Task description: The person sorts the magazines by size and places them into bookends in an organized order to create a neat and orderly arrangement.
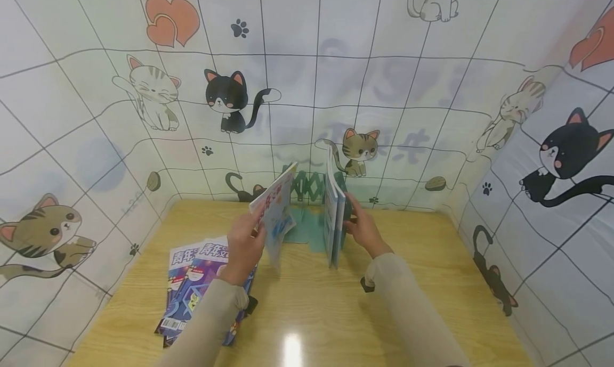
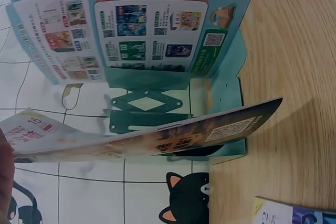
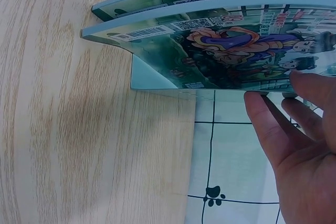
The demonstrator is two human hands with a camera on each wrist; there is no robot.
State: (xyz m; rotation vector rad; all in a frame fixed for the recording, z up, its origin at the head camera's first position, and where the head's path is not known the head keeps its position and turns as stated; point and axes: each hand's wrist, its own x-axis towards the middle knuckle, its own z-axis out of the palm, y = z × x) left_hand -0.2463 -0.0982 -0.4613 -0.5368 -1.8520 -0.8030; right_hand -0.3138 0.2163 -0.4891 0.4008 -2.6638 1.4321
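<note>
The magazine point(image 1: 278, 213), pinched in the left grip point(image 1: 245, 245), slants roughly upright near the desk's point(image 1: 316, 303) far edge, left of the standing paperbacks point(image 1: 331, 218). The right grip point(image 1: 363, 227), loosely spread, touches those paperbacks.

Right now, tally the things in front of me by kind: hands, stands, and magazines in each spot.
Hands: 2, the left hand and the right hand
Green stand: 1
Held magazine, left side: 1
Upright magazines, right side: 2
Piled magazines: at least 2, overlap hides the exact count
Total: at least 8
</note>
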